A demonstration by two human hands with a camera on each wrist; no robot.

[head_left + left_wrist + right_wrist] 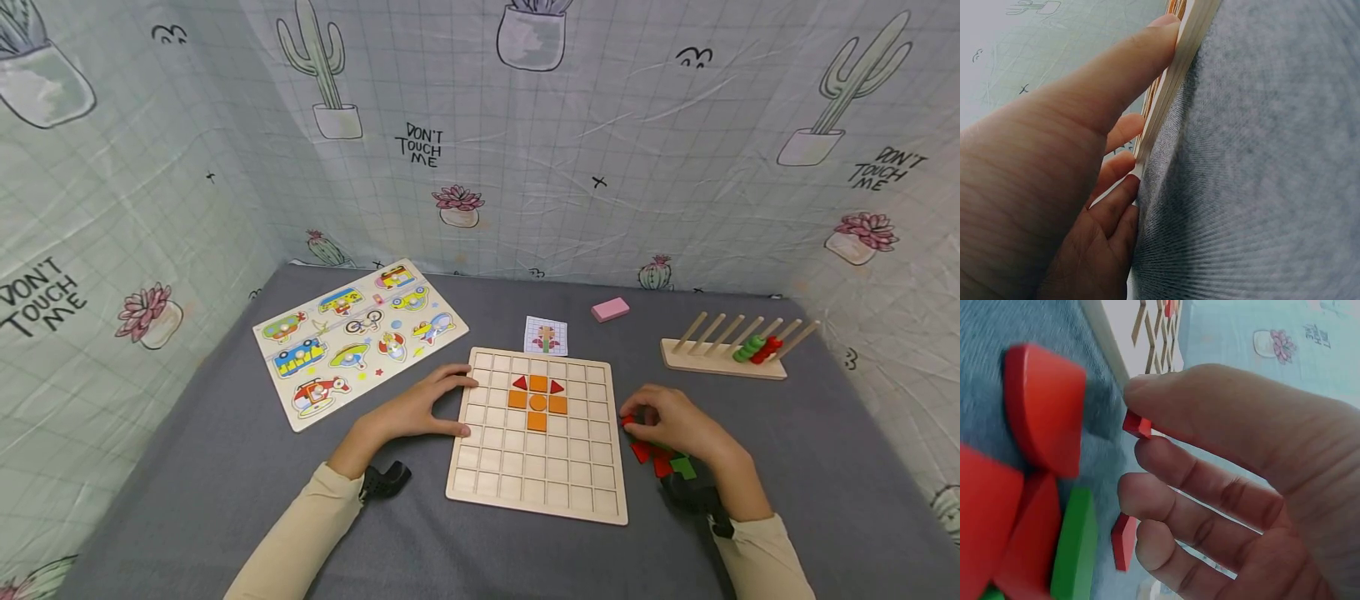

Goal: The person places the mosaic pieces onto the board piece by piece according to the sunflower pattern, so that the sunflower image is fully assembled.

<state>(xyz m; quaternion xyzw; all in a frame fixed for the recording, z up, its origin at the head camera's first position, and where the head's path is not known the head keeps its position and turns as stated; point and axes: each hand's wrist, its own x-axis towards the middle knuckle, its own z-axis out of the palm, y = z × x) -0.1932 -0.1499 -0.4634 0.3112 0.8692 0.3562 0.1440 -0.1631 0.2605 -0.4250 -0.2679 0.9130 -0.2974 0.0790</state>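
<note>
A wooden grid board point(536, 467) lies on the grey cloth in front of me, with orange tiles point(537, 402) and two red triangles point(557, 387) set in its upper middle. My left hand point(453, 407) rests against the board's left edge; in the left wrist view its thumb point(1122, 75) lies straight along the edge of the board point(1175, 75). My right hand point(632, 419) hovers over a pile of red and green pieces point(663, 460) just right of the board. Its thumb and index finger pinch a small red piece point(1138, 424). A red curved piece point(1044, 406) and a green piece point(1075, 544) lie beside it.
A vehicle peg puzzle point(360, 337) lies at the back left. Behind the board sit a small pattern card point(546, 335) and a pink block point(610, 309). A wooden peg rack point(720, 357) with green and red beads stands at the right. Cactus-print cloth walls enclose the table.
</note>
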